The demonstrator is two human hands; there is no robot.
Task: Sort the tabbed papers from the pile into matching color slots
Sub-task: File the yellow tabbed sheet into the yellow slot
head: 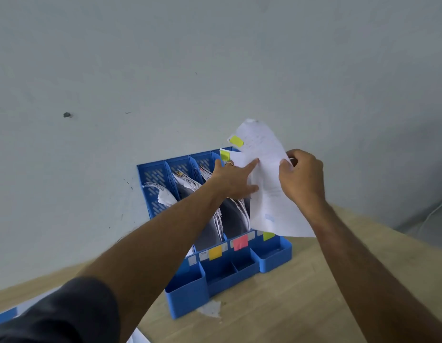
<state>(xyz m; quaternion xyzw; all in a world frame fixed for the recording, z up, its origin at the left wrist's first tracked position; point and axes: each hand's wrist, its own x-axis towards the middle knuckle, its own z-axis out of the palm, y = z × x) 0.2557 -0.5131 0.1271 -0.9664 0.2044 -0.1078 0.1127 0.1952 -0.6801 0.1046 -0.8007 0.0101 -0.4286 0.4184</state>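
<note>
The right hand (300, 175) pinches a thin, creased white paper (267, 174) with a yellow tab (236, 141) above the rightmost slot of the blue plastic organizer (230, 271) on the wooden desk (301, 293). The left hand (233, 178), fingers straight, presses the papers standing in that slot.

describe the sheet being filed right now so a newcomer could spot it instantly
Find the blue file rack against the wall on the wooden table. Above its rightmost slot, the right hand pinches a white sheet. Unlike the papers already slotted, it is in the air and has a yellow tab at its top left edge.
</note>
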